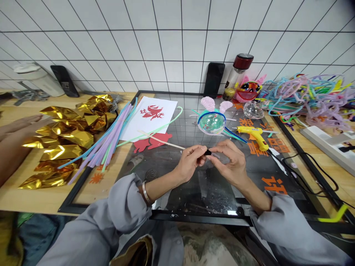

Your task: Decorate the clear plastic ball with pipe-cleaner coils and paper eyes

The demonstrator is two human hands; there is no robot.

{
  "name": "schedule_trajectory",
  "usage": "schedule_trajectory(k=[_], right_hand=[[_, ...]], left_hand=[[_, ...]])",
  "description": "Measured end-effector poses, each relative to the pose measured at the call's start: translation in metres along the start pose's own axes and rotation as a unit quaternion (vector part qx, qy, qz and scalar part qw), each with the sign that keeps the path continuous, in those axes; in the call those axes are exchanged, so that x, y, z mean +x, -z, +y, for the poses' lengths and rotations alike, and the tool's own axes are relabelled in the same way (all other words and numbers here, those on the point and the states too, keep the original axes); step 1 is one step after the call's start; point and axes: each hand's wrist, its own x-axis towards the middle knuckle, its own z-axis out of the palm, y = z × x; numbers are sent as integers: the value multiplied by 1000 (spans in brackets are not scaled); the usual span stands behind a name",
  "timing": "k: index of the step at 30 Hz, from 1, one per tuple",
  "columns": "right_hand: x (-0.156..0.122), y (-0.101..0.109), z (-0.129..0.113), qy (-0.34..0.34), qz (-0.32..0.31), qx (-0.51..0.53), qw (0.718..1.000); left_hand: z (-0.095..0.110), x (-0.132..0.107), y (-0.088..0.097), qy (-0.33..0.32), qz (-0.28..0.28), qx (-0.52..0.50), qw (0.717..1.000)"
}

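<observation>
Left hand and right hand both pinch one small black piece, fingertips closed, mid-tabletop. One glue gun and one clear ball lie near, behind. Open glass toward near edge.

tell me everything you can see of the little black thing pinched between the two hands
The little black piece is a small dark lump, too small to tell its material. The left hand and the right hand pinch it from either side with their fingertips, holding it above the dark glossy mat, near the yellow glue gun.
</observation>
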Motion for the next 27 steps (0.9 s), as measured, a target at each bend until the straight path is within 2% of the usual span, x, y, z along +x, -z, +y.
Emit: schedule_trajectory(k=[7,27], right_hand=[[0,0,1,7,-5,-6,1000],[-1,0,0,10,-5,-2,1000]], left_hand=[[2,0,-1,-6,4,27,1000],[2,1,1,4,5,-1,1000]])
